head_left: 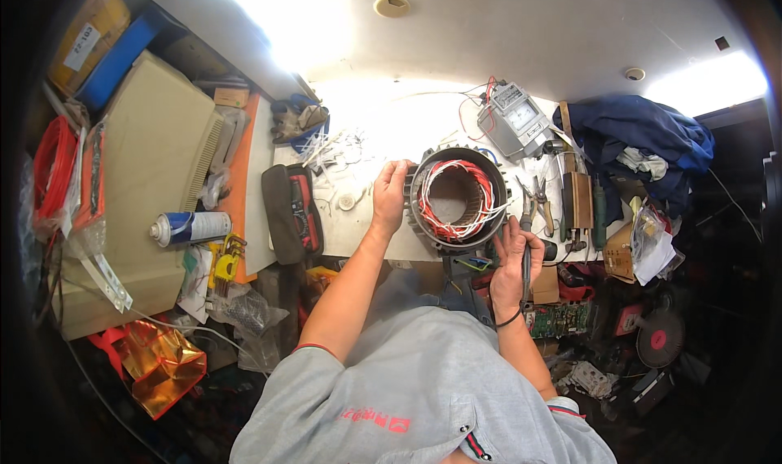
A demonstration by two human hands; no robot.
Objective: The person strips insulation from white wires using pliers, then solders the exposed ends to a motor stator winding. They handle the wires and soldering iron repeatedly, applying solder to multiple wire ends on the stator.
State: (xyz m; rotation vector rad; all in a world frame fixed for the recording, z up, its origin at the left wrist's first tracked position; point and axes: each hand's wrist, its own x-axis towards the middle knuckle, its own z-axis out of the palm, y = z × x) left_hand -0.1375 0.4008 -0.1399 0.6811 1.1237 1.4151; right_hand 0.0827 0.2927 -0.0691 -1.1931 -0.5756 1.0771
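A dark finned motor housing (417, 213) stands at the front of the white bench, its round opening facing up. Red and white wires (432, 189) are bundled round the winding inside the rim, with a few white ends sticking out at the right. My left hand (391, 189) grips the housing's left side, fingers closed over its edge. At the lower right of the housing, my right hand (513, 260) is closed round a slim black tool (527, 270), whose kind I cannot make out. Its fingertips are close to the housing wall.
Pliers (538, 207) lie right of the housing, below a grey analogue meter (517, 120) with red leads. A meter in a black case (293, 213) and white wire scraps (338, 154) are at the left. Dark blue cloth (643, 138) is heaped at the right; a spray can (190, 228) lies far left.
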